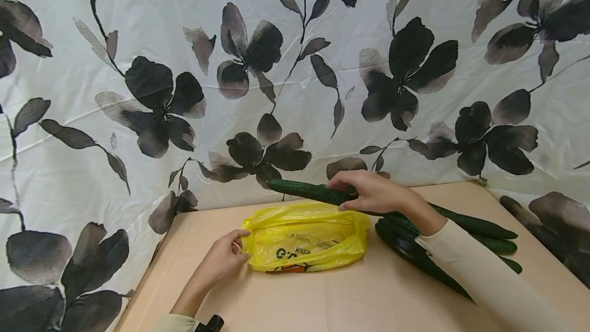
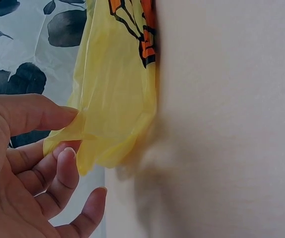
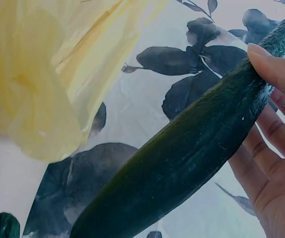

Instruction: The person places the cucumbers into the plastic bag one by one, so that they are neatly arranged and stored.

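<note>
A long dark green cucumber (image 1: pixel 306 191) is held up by my right hand (image 1: pixel 380 192), above the back edge of a yellow plastic bag (image 1: pixel 304 237). In the right wrist view, thumb and fingers grip the cucumber (image 3: pixel 182 148) near one end, and its other end slants down to the lower left. My left hand (image 1: pixel 226 254) pinches the bag's left end. The left wrist view shows the thumb and index finger on the thin yellow plastic (image 2: pixel 112 99), the other fingers loosely bent. The bag lies on its side, with its mouth towards the right.
Several more cucumbers (image 1: pixel 484 224) lie in a pile on the right of the light tan table (image 1: pixel 313 301), partly behind my right forearm. A white cloth with dark flowers (image 1: pixel 322 117) hangs behind the table.
</note>
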Available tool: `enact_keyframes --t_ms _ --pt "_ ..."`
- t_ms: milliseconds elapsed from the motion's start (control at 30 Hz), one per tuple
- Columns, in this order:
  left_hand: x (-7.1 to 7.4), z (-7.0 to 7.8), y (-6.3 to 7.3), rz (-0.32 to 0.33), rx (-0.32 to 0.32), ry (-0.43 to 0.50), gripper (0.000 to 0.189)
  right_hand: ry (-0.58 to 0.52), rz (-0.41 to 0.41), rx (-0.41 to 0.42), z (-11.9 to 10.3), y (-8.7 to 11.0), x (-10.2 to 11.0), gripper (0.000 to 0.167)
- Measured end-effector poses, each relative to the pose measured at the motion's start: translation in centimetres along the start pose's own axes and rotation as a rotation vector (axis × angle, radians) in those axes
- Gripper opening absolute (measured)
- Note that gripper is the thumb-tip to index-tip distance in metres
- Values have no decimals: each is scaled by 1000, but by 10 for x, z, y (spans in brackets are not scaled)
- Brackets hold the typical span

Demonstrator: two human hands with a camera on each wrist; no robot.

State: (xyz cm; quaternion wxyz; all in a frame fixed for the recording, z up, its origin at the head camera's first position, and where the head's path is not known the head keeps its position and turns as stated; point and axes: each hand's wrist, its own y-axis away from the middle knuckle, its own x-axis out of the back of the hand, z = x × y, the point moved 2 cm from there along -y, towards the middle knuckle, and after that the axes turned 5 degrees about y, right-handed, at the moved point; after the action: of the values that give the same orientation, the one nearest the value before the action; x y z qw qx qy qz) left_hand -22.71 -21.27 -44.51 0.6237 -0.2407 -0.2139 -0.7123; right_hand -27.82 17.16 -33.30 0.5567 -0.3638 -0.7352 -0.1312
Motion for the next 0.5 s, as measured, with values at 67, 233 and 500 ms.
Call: enact_keyframes --t_ms 67,233,500 --pt "0 -1 0 -2 0 -2 54 -15 -2 2 -1 -3 -2 51" --pt "-1 -2 -1 -3 -1 -10 54 -40 -6 18 -4 -11 -6 49" --pt "-1 -2 -2 3 2 -7 53 -98 -20 46 -10 -22 -11 48"
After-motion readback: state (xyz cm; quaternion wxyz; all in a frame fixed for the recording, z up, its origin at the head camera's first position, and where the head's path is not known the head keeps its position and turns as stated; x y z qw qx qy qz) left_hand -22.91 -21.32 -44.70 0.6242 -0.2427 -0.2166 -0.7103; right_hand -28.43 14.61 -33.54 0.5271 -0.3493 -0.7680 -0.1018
